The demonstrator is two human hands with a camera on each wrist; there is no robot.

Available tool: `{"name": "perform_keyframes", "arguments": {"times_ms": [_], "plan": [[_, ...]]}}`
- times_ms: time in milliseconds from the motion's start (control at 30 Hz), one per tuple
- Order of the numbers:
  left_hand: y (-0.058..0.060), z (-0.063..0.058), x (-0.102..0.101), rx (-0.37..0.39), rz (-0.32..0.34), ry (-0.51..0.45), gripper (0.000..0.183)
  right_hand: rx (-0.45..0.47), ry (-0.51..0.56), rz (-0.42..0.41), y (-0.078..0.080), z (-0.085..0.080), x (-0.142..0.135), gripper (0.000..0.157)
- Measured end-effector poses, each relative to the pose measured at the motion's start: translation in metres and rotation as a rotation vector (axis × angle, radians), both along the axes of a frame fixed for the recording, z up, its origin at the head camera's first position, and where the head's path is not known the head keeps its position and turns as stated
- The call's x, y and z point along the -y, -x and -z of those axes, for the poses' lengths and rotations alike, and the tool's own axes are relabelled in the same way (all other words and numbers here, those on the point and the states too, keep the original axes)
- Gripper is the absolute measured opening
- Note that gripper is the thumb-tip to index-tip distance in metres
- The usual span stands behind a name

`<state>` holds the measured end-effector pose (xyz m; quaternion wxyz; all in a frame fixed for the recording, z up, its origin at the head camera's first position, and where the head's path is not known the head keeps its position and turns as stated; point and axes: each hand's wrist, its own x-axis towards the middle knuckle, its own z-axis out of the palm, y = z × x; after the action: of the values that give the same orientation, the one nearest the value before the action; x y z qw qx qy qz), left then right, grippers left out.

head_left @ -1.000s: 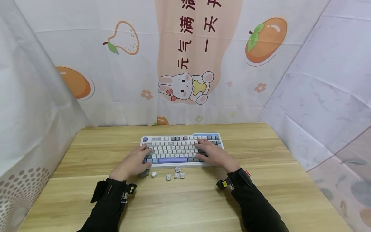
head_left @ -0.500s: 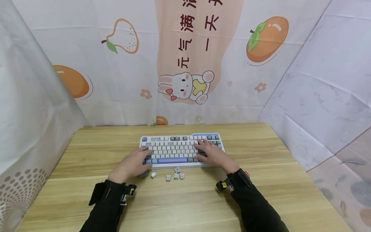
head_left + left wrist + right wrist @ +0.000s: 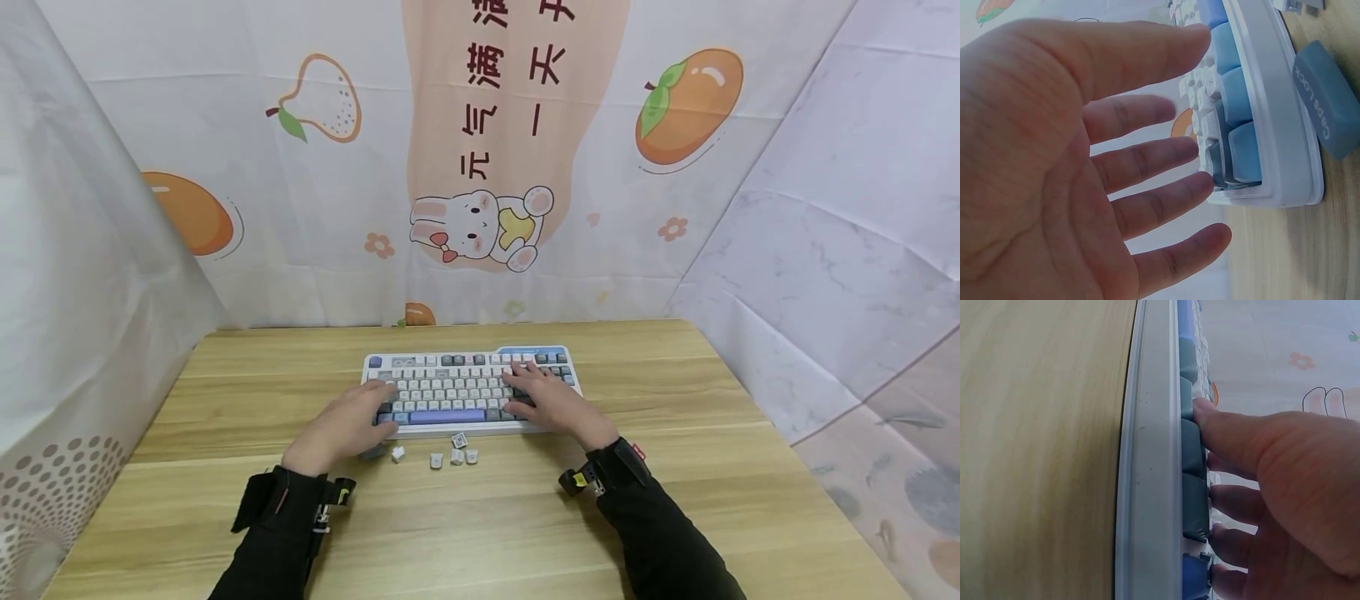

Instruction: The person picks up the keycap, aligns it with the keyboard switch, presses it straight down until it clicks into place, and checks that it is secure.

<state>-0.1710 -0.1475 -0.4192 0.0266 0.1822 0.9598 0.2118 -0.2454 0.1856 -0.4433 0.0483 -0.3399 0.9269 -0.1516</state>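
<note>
A white keyboard with white, grey and blue keys and a purple space bar lies on the table. Over its left end is my left hand, fingers spread and holding nothing; in the left wrist view its thumb overlaps the blue bottom-row keys. My right hand rests at the keyboard's right side, its thumb right at the dark bottom-row keys and its other fingertips among the keys. A dark Caps Lock keycap lies on the table before the left corner. Grey patches without keycaps show among the upper rows.
Several loose light keycaps lie on the wooden table in front of the keyboard. A printed cloth hangs behind the table, and more cloth closes off both sides.
My left hand has shifted slightly, its fingertips a little farther right and nearer over the keys. The right hand and the loose keycaps look unmoved.
</note>
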Motion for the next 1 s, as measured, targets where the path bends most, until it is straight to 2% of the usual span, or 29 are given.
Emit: {"name": "perform_keyframes", "arguments": {"times_ms": [267, 533, 667, 1000], "plan": [[0.0, -0.004, -0.002, 0.011, -0.002, -0.055, 0.075, 0.007, 0.009, 0.001, -0.001, -0.001, 0.001, 0.056], [-0.005, -0.011, -0.02, -0.082, 0.064, -0.049, 0.065, 0.004, 0.015, 0.002, -0.001, -0.001, 0.001, 0.055], [-0.007, -0.012, -0.037, -0.124, 0.124, -0.044, 0.063, 0.006, 0.014, 0.007, -0.001, -0.001, 0.0, 0.055], [-0.015, -0.001, -0.072, -0.233, 0.316, -0.008, 0.053, 0.006, 0.007, 0.016, 0.0, -0.001, 0.002, 0.056]]}}
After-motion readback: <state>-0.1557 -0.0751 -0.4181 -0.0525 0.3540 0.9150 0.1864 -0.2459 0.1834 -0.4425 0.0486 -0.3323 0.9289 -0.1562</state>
